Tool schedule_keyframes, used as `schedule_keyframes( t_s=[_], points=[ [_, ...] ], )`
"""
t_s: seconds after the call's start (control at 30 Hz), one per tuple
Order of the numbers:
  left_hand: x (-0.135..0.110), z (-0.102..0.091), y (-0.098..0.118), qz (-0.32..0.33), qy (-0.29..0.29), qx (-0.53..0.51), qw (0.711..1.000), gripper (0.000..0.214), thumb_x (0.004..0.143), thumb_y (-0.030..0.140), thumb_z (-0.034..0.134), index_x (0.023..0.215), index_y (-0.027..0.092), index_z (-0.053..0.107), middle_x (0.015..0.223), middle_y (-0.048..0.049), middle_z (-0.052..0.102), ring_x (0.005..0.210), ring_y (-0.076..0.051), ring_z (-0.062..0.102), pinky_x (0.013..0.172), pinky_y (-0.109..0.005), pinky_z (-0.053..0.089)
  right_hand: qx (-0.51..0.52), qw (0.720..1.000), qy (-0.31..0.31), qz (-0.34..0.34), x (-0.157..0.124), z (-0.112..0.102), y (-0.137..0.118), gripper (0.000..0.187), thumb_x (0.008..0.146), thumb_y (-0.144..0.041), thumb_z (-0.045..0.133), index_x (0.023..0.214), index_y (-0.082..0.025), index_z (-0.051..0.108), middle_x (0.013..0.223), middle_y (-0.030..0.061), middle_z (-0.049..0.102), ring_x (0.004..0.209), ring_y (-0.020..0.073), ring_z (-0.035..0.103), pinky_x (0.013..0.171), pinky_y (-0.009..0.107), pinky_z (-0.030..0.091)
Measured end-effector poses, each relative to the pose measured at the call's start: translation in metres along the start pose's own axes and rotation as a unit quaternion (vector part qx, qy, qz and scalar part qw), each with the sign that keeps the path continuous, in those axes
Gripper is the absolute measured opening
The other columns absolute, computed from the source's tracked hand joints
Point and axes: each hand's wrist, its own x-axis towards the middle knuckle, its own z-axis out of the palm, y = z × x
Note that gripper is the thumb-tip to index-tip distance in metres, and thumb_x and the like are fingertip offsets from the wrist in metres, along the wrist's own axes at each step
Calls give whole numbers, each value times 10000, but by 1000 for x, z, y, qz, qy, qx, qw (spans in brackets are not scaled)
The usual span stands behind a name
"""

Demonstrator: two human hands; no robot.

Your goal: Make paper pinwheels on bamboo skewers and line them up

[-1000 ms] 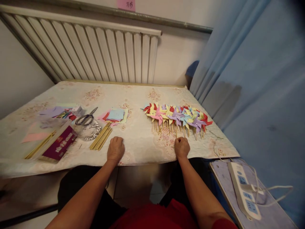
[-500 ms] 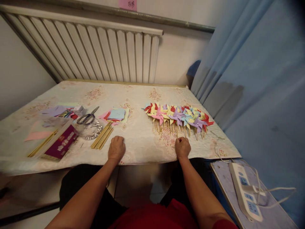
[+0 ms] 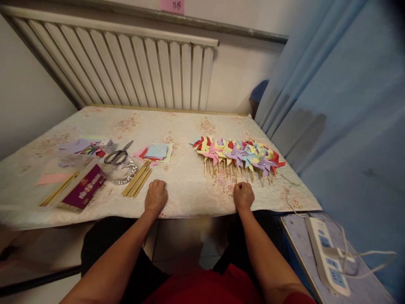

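Note:
My left hand (image 3: 155, 196) rests knuckles-up on the table's front edge, fingers curled under, with nothing visible in it. Just left of it lies a bundle of wooden sticks (image 3: 137, 180). My right hand (image 3: 243, 196) is a loose fist on the cloth, directly below a row of several coloured paper pinwheels (image 3: 238, 154) on sticks. Nothing shows in that fist. A stack of coloured paper squares (image 3: 154, 152) lies beyond my left hand.
Scissors (image 3: 118, 155), a clear bag (image 3: 122, 172), a purple box (image 3: 82, 189), more sticks (image 3: 58, 191) and loose paper (image 3: 76, 147) fill the table's left. A radiator (image 3: 126, 67) stands behind, a blue curtain (image 3: 341, 101) at right, a power strip (image 3: 327, 256) on a low surface.
Both hands stay where they were on the table edge. Only the camera view has drifted slightly.

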Motion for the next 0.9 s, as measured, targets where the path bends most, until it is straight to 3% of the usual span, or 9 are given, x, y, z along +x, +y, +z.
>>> schedule_keyframes(
  t_s=[0.9],
  points=[
    [-1, 0, 1, 1, 2, 3, 1000, 186, 891, 138, 447, 943, 165, 623, 990, -132, 593, 1007, -289, 514, 879, -409, 455, -5, 1000, -5, -2, -2, -4, -2, 169, 891, -257, 554, 806, -173, 674, 888, 61, 623, 693, 161, 483, 634, 289, 274]
  ],
)
